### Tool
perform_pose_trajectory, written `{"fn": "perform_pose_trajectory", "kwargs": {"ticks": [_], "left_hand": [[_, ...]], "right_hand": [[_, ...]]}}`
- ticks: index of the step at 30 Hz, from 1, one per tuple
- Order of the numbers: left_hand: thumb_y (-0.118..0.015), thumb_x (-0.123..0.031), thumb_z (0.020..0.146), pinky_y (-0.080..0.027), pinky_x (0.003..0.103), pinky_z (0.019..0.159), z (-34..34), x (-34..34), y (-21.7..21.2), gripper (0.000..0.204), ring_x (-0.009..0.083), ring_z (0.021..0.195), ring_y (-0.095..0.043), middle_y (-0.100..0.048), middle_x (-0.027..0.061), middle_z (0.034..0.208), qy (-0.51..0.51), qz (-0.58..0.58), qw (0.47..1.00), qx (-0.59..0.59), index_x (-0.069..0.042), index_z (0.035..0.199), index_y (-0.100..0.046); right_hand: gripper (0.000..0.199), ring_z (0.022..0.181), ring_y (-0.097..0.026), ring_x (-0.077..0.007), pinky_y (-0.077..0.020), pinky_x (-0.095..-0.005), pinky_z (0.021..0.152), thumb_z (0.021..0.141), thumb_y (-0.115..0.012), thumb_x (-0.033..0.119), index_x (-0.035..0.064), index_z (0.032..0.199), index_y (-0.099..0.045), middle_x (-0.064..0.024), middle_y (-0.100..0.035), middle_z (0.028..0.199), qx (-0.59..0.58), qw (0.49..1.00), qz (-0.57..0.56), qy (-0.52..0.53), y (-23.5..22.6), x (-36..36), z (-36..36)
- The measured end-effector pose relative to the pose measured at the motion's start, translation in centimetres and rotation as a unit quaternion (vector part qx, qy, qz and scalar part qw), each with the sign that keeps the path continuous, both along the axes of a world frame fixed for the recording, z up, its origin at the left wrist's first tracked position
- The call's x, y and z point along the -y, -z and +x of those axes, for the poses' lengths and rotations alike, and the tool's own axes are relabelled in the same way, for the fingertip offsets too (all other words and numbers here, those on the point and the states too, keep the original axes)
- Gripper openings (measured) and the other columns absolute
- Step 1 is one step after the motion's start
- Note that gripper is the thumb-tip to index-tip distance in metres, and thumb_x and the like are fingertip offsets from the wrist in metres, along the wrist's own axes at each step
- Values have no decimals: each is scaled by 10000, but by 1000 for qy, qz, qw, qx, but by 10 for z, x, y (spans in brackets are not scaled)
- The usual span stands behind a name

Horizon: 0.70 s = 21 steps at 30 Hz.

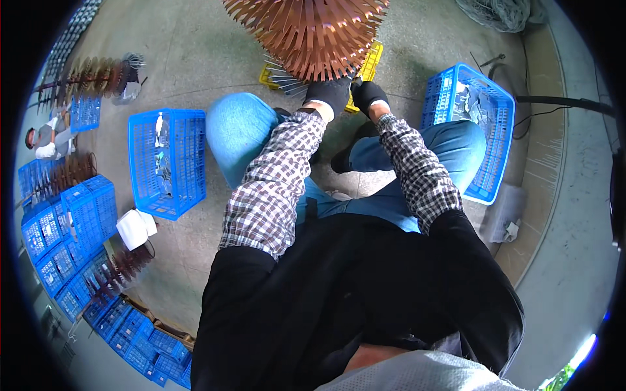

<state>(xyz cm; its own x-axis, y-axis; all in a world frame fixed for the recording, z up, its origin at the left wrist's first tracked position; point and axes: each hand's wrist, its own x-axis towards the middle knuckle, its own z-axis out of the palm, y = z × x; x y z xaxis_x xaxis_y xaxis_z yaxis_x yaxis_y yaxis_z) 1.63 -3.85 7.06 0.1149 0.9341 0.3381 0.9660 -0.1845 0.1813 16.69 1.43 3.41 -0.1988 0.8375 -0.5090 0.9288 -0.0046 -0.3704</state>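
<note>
1. Blue plastic forms the left basket [189, 153], which holds a few pale pieces [160, 131], and the right basket [503, 130], which holds scattered grey pieces [481, 107].
2. Ahead of the person stands the copper-coloured stack of strips [313, 39], a yellow crate [372, 62] showing below it.
3. Both forearms, in checked sleeves [274, 179], reach forward. The black-gloved left hand [330, 94] bends at the stack's lower edge; its grip cannot be told. The right hand [369, 95] is beside it, fingers curled, any held item hidden.
4. Counted: two nearby baskets, one crate, one stack, two hands.
</note>
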Motion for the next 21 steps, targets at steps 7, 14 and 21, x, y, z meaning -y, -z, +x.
{"fn": "perform_pose_trajectory", "kwargs": {"ticks": [7, 14, 21], "left_hand": [[-530, -154, 950, -536, 478, 896, 7, -11, -9, 316, 332, 1055, -693, -722, 87, 1236, -10, 64, 998, 11, -130, 1217, -698], [-504, -222, 1023, -456, 484, 1075, 7, -9, 0, 369, 321, 1266, -612, -618, 79, 1451, -26, -21, 999, 41, -152, 1354, -652], [-505, -256, 1033, -446, 486, 1089, 8, -12, 14, 377, 309, 1285, -601, -608, 77, 1465, -26, 17, 999, 36, -139, 1362, -646]], "right_hand": [[392, 918, -693, -465, -530, -524, 767, 980, -485, 349, 40, 1028, -722, -211, -753, 1013, 14, 998, 40, -55, 0, -3, 8], [262, 894, -696, -452, -539, -520, 751, 922, -546, 264, 93, 992, -732, -177, -751, 1005, 25, 984, 102, -142, 7, -3, 10], [209, 878, -699, -445, -545, -523, 740, 890, -576, 226, 101, 958, -729, -173, -748, 981, 30, 982, 121, -143, 14, -3, 12]]}}
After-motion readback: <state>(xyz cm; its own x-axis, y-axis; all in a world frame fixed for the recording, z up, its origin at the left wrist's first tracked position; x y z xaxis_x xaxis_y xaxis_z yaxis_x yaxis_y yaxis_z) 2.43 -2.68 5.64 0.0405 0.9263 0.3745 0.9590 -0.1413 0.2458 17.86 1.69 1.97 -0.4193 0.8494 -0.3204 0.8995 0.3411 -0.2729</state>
